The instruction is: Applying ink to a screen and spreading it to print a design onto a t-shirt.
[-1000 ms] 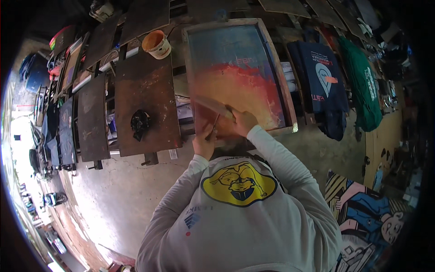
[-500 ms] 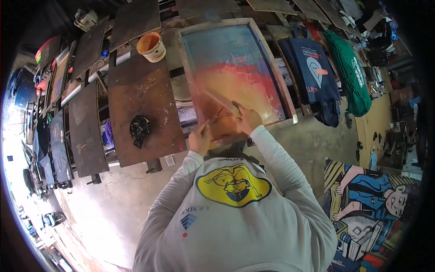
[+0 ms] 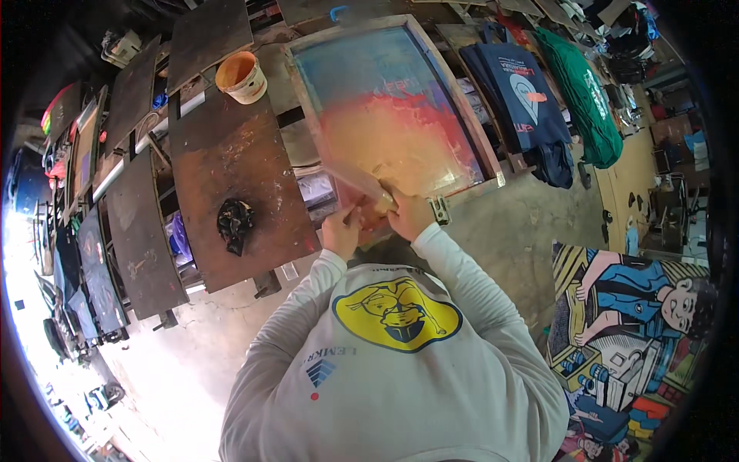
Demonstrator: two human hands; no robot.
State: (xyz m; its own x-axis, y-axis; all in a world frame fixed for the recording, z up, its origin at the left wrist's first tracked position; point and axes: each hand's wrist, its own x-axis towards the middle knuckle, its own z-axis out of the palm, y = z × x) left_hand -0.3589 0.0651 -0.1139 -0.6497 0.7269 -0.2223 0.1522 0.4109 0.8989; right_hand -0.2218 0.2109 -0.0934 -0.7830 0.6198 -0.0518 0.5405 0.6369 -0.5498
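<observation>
A screen-printing frame (image 3: 454,100) with a wooden rim lies ahead of me, its mesh (image 3: 350,69) stained blue, red and yellow-orange. My right hand (image 3: 412,217) grips one end of a squeegee (image 3: 356,180), a pale flat bar slanting up to the left over the near part of the screen. Just below the bar, my left hand (image 3: 339,232) is closed in a pinch on a thin stick-like tool, now mostly hidden by fingers and squeegee. Both hands are close together at the frame's near edge.
Left of the frame, a brown board (image 3: 231,154) bears an orange-stained bucket (image 3: 245,81) and a crumpled black plastic bag (image 3: 235,223). Dark blue printed bags (image 3: 519,100) and a green cloth stack (image 3: 581,92) lie to the right. A cartoon-painted panel (image 3: 631,331) is at lower right.
Both hands and the squeegee have come slightly nearer to me, and the squeegee lies lower over the screen. The thin tool shows less. My view has shifted a little.
</observation>
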